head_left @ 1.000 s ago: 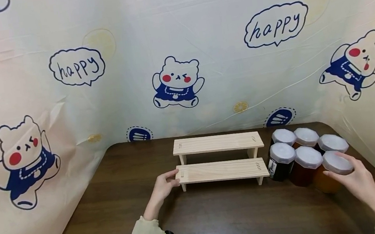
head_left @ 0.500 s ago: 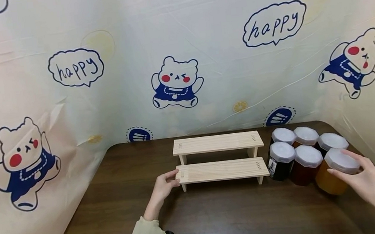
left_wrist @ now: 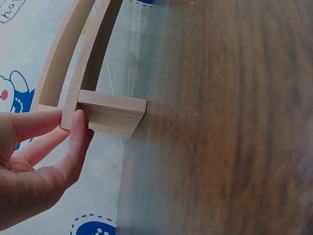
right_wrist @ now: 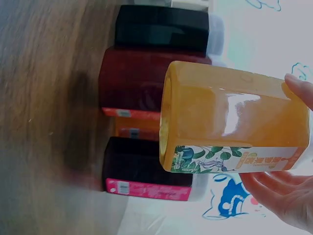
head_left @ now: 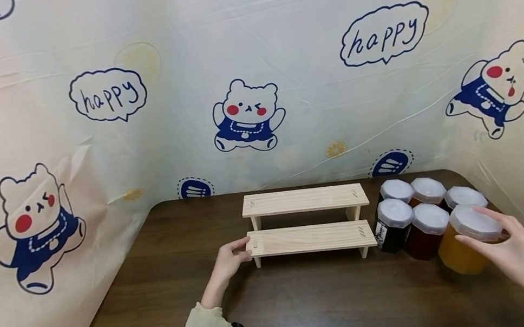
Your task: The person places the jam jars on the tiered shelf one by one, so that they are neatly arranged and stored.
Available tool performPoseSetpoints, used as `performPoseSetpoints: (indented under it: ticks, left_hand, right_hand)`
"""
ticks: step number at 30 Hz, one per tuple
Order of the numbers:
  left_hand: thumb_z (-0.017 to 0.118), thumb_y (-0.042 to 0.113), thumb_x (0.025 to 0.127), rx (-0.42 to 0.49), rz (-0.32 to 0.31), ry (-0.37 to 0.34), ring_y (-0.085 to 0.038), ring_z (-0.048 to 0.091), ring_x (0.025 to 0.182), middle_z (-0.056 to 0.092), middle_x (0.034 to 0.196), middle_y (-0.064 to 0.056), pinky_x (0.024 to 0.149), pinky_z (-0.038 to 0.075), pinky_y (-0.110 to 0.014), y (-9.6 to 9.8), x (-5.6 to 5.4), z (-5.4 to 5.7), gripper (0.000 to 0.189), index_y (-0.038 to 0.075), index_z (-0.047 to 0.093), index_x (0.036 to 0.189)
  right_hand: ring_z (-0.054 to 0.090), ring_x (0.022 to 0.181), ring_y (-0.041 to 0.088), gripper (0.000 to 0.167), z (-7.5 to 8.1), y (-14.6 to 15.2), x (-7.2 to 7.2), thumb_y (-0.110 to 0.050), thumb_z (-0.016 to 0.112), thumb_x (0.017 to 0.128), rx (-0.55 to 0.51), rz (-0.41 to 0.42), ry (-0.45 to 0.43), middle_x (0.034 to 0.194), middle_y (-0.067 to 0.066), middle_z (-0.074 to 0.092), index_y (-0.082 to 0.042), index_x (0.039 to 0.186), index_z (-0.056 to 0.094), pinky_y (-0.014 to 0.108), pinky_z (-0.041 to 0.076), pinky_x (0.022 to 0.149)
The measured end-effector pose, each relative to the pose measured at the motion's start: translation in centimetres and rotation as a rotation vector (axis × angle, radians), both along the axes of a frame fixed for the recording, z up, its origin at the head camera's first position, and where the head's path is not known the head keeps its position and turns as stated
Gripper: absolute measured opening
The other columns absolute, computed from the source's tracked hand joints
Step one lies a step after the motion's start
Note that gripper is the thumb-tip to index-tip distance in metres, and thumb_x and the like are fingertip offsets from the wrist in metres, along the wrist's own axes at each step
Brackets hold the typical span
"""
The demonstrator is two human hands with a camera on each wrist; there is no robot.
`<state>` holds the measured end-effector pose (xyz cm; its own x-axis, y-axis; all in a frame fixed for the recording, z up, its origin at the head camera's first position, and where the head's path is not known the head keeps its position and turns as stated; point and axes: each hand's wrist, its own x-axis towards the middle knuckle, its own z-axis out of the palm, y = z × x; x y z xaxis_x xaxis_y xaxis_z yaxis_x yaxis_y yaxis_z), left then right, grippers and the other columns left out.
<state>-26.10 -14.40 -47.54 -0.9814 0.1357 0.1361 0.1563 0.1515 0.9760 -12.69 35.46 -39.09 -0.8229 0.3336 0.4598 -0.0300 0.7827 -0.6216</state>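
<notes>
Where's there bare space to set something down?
Free: the wooden rack's upper tier, most of its lower tier, and the table in front, between left hand and right hand. Crowded: right of the rack, where jars cluster.

Dark brown table (head_left: 309, 305), pale wooden 2-tier rack (head_left: 310, 237) on it, 5 lidded jars (head_left: 426, 233) alongside

Fingers (right_wrist: 268, 190) grip a labelled amber jar (right_wrist: 230, 117) near 4 other jars (right_wrist: 131, 81).

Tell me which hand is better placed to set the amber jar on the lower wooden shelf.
Right, most likely. The right hand holds the amber jar near its lid, off the table. The left hand pinches the left end of the lower wooden shelf, the end farther from the jar.
</notes>
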Motion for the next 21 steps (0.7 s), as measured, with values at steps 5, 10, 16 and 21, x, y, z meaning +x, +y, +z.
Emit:
performPoseSetpoints:
  ticks: [5,10,16,21]
  left_hand:
    - [0.061,-0.003,0.077,0.0,-0.017,0.021,-0.016,0.061,0.066,0.058,0.103,-0.025,0.061,0.055,-0.032,-0.2,-0.1,-0.3,0.035,-0.01,0.056,0.112]
    - [0.057,-0.01,0.076,-0.071,0.061,-0.067,-0.02,0.061,0.068,0.054,0.107,-0.031,0.066,0.054,-0.038,0.6,0.6,1.2,0.036,-0.014,0.054,0.112]
    - [0.058,-0.01,0.076,-0.09,0.08,-0.085,-0.018,0.06,0.066,0.056,0.106,-0.029,0.065,0.054,-0.033,0.8,0.7,1.4,0.036,-0.013,0.054,0.112]
    - [0.058,-0.01,0.076,-0.101,0.092,-0.088,-0.015,0.06,0.064,0.056,0.105,-0.028,0.065,0.054,-0.032,0.7,0.5,1.2,0.037,-0.011,0.055,0.112]
  right_hand:
    - [0.033,0.079,-0.01,0.066,0.6,-0.9,0.3,-0.023,0.08,0.062,0.005,0.026,0.025,0.101,0.0,0.046,-0.013,0.121,0.054,0.007,0.03,0.055]
    - [0.037,0.076,-0.008,0.063,1.0,-1.8,0.5,-0.017,0.081,0.06,0.002,0.066,0.087,0.094,-0.025,0.04,-0.013,0.119,0.056,0.005,0.032,0.055]
    - [0.038,0.077,-0.008,0.062,1.4,-3.0,0.0,-0.014,0.082,0.059,0.014,0.103,0.129,0.095,-0.029,0.04,-0.012,0.116,0.058,0.003,0.034,0.057]
    - [0.039,0.081,-0.007,0.063,1.4,-4.2,-0.6,-0.011,0.082,0.058,0.01,0.167,0.155,0.104,-0.031,0.04,-0.012,0.116,0.058,0.002,0.035,0.06]
